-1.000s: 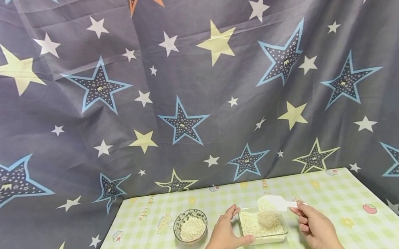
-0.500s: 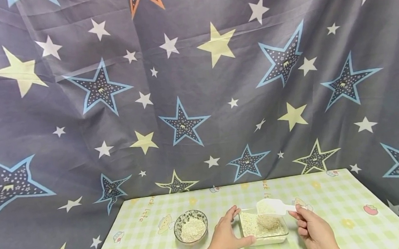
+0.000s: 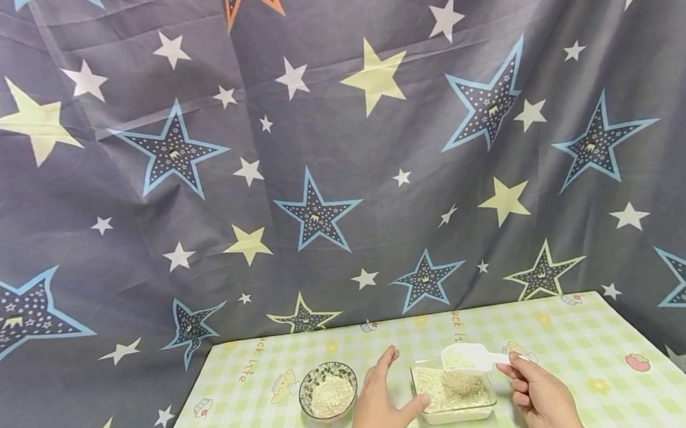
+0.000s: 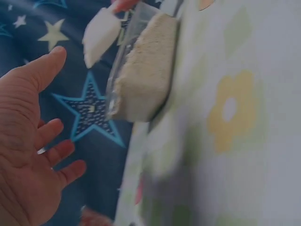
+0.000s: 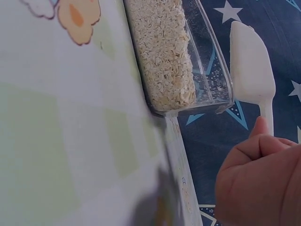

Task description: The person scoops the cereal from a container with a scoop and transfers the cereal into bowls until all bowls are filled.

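Head view: right hand (image 3: 543,394) curled round the handle of a white scoop (image 3: 477,358), held over a clear box (image 3: 461,415) of pale flakes (image 3: 435,383). Box on a checked tablecloth (image 3: 626,324), between the hands. Left hand (image 3: 379,407) spread beside it, gripping nothing. Patterned bowl (image 3: 308,386), also with flakes, to its left.

Left wrist view: palm and thumb clear of the box.

Right wrist view: fingers firm on the handle; scoop near the rim, contact uncertain.
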A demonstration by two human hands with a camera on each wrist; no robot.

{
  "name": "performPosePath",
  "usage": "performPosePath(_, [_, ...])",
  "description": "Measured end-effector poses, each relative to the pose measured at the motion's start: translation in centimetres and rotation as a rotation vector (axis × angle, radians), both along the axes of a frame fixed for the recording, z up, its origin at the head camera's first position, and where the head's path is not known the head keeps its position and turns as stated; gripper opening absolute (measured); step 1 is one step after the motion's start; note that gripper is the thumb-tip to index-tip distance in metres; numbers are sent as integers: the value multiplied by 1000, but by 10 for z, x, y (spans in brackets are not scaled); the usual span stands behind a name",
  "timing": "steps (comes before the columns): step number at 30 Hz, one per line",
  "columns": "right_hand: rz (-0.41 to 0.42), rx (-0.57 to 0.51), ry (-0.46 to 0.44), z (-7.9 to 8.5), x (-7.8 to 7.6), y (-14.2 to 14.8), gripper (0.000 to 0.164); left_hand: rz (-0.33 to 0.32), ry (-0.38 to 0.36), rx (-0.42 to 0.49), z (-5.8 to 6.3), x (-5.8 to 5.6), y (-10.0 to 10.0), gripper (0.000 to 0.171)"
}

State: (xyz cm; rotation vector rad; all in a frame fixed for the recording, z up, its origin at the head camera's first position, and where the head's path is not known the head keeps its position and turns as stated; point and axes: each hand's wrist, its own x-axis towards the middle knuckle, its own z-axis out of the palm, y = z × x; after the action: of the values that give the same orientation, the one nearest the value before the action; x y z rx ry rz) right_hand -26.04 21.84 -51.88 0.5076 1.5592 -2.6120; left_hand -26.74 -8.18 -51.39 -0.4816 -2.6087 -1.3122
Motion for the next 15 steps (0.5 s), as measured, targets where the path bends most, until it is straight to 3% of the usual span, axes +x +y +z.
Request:
performPosePath(4, [0, 9, 4, 3, 0, -1, 9, 121, 145, -26, 6, 2, -23, 98])
performPosePath(8, [-4, 13, 12, 6, 0, -3, 14, 274, 232, -141, 6, -2, -59, 104])
performPosePath(11, [-12, 36, 15, 9, -1, -5, 24, 335, 151, -192, 2, -6, -86, 111])
performPosePath(15, [-9, 82, 25, 13, -3, -11, 29, 340, 14, -206, -8, -10, -109, 118])
